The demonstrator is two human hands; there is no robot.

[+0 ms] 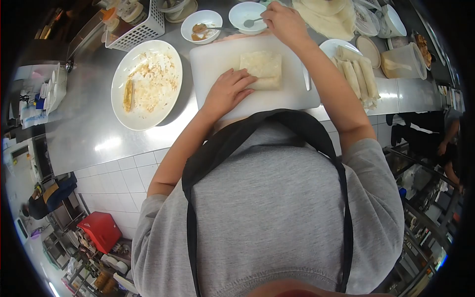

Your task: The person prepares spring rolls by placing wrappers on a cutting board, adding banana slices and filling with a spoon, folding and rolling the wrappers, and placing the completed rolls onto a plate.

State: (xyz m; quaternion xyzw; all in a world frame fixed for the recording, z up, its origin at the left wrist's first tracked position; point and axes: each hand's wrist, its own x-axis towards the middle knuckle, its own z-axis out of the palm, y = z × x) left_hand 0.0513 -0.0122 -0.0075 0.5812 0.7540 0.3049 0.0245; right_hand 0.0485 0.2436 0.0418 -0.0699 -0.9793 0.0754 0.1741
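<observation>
A pale, thin wrapper (262, 64), partly folded along its near side, lies on the white cutting board (213, 59). My left hand (229, 94) rests on the wrapper's near left corner, its fingers stretched out. Farther off, my right hand (285, 24) pinches the handle of a spoon (249, 23), whose tip is in a white bowl (241, 11). Beside that bowl stands a second white bowl (187, 30) with brown filling and a spoon in it. Several rolled wrappers (358, 76) are piled on a white plate (330, 45) to the right.
A large white dish (118, 94) holds scraps and one strip of filling at left. Behind it is a white basket (153, 24) of bottles. Flat wrapper sheets (329, 17) and a plastic tub (403, 64) stand at right. Other people are in the background on both sides.
</observation>
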